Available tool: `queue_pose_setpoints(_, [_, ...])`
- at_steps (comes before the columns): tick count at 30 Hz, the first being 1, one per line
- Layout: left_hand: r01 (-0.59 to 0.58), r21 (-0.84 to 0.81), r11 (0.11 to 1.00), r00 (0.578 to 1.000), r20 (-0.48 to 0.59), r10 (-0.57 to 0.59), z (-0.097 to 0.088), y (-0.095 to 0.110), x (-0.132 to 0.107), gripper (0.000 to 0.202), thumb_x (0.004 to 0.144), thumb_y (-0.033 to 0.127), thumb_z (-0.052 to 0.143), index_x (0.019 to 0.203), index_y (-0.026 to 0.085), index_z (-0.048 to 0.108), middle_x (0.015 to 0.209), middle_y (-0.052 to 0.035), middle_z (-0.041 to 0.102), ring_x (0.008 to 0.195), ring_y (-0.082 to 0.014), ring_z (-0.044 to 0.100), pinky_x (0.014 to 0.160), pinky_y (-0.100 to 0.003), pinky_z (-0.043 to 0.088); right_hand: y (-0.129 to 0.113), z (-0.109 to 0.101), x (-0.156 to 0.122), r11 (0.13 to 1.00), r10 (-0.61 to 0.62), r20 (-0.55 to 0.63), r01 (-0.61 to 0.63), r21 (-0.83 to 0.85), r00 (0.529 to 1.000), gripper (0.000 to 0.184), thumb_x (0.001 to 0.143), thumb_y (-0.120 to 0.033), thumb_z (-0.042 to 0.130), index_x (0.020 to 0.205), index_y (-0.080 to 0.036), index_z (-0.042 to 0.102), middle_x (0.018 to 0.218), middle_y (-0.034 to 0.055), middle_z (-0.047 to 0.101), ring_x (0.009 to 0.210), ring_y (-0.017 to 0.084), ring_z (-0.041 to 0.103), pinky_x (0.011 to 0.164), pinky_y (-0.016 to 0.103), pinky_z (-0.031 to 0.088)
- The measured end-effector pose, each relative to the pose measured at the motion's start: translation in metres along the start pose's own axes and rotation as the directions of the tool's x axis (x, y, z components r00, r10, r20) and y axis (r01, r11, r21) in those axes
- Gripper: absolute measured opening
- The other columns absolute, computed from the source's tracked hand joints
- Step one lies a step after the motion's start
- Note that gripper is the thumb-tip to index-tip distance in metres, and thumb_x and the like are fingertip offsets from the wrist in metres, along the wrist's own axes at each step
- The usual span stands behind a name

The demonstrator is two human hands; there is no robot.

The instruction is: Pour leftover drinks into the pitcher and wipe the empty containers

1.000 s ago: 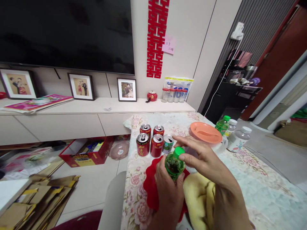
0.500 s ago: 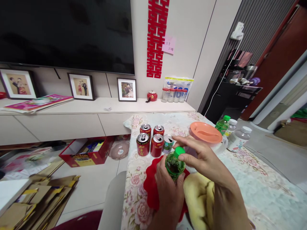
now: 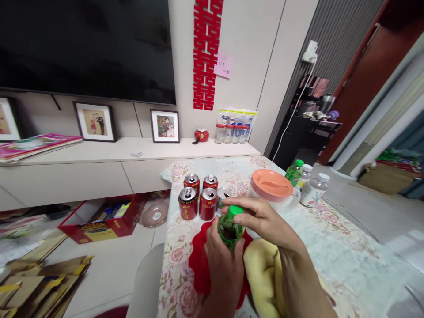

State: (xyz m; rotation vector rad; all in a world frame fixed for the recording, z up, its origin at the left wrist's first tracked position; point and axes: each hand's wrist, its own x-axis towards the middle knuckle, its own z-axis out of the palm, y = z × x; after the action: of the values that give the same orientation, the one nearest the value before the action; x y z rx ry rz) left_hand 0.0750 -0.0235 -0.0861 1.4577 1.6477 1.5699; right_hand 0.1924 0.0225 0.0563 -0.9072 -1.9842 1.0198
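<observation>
My left hand (image 3: pixel 223 258) is wrapped round a green plastic drink bottle (image 3: pixel 231 232) with dark liquid inside, held upright over a red scalloped mat (image 3: pixel 199 260). On its green cap (image 3: pixel 235 210) my right hand (image 3: pixel 260 216) is closed, the thumb at the near side and the fingers reaching over the far side. Behind the bottle stand several red drink cans (image 3: pixel 188 204) with opened tops, and a green-and-white can (image 3: pixel 223 198) partly hidden by my right fingers. A yellow cloth (image 3: pixel 263 274) lies under my right forearm.
To the right stand a jug with an orange lid (image 3: pixel 272 183), another green bottle (image 3: pixel 294 172) and two white-capped bottles (image 3: pixel 313 191). The flowered tablecloth (image 3: pixel 175 278) covers the table. On the floor left are a red box (image 3: pixel 99 221) and flattened cardboard (image 3: pixel 43 287).
The whole view has shifted, so the table and things appear further left. Both hands stay on the bottle, and my right fingers sit lower and closer round the cap.
</observation>
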Motion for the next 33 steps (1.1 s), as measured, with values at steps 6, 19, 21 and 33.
queue_pose_setpoints(6, [-0.059, 0.065, 0.996, 0.998, 0.003, 0.059, 0.0, -0.008, 0.0, 0.062, 0.094, 0.042, 0.06, 0.149, 0.016, 0.044, 0.141, -0.0227, 0.063, 0.125, -0.0395, 0.066, 0.099, -0.059, 0.056, -0.003, 0.009, -0.002, 0.997, 0.012, -0.092, -0.019, -0.08, 0.996, 0.029, 0.09, -0.026, 0.072, 0.118, -0.026, 0.08, 0.109, 0.0026, 0.084, 0.096, 0.021, 0.078, 0.086, 0.034, 0.059])
queue_pose_setpoints(19, [-0.034, 0.012, 0.999, 0.999, -0.017, 0.034, 0.0, -0.005, 0.003, 0.064, 0.087, 0.049, 0.065, 0.14, 0.015, 0.049, 0.133, -0.025, 0.067, 0.119, -0.0449, 0.068, 0.096, -0.064, 0.056, -0.021, 0.022, -0.011, 0.848, -0.07, -0.237, -0.067, -0.525, 0.969, 0.008, 0.086, -0.022, 0.073, 0.093, -0.019, 0.069, 0.09, 0.0055, 0.067, 0.084, 0.022, 0.063, 0.077, 0.036, 0.049])
queue_pose_setpoints(21, [-0.068, 0.022, 0.997, 0.998, -0.012, 0.068, -0.002, -0.007, 0.001, 0.071, 0.084, 0.051, 0.07, 0.141, 0.015, 0.049, 0.132, -0.0254, 0.067, 0.118, -0.0461, 0.068, 0.095, -0.065, 0.057, -0.02, 0.021, -0.013, 0.847, -0.106, -0.264, -0.052, -0.53, 0.959, 0.012, 0.086, -0.023, 0.073, 0.096, -0.019, 0.068, 0.089, 0.0048, 0.066, 0.083, 0.021, 0.062, 0.076, 0.035, 0.049])
queue_pose_setpoints(33, [-0.257, -0.148, 0.955, 0.966, -0.035, 0.254, -0.014, -0.003, -0.008, 0.053, 0.101, 0.048, 0.048, 0.146, 0.021, 0.049, 0.142, -0.0175, 0.059, 0.13, -0.0358, 0.06, 0.109, -0.058, 0.051, -0.082, -0.05, -0.09, 0.826, -0.174, -0.512, -0.159, -0.54, 0.841, 0.01, 0.091, -0.036, 0.074, 0.097, -0.027, 0.075, 0.087, 0.0028, 0.071, 0.065, 0.016, 0.06, 0.053, 0.03, 0.046])
